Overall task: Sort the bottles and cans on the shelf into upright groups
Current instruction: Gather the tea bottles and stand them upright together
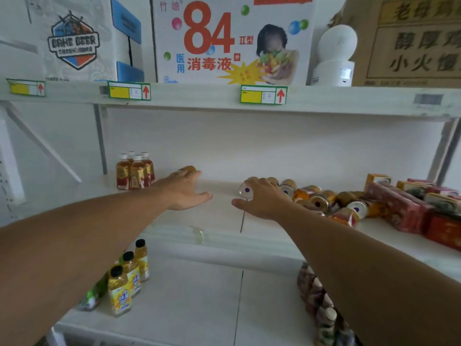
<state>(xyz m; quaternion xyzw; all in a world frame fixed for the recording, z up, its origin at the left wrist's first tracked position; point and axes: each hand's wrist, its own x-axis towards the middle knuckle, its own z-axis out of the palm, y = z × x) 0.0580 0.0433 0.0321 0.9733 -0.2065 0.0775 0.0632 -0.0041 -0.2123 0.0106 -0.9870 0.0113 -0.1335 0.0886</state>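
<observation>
On the middle shelf [219, 216], several amber tea bottles [134, 172] with white caps stand upright in a group at the back left. Several orange cans [321, 198] lie tipped over in a heap at the right. My left hand [185, 189] reaches toward the back; an orange object [189, 168] shows just behind its fingers, and whether it grips it is hidden. My right hand [262, 199] rests on a lying can [245, 191] whose silver end faces me.
Red and yellow cartons [409, 206] lie at the shelf's right. Yellow drink bottles [127, 278] stand on the lower shelf at left; dark bottles [321, 308] at right. Boxes and a white dome device [336, 56] sit on the upper shelf.
</observation>
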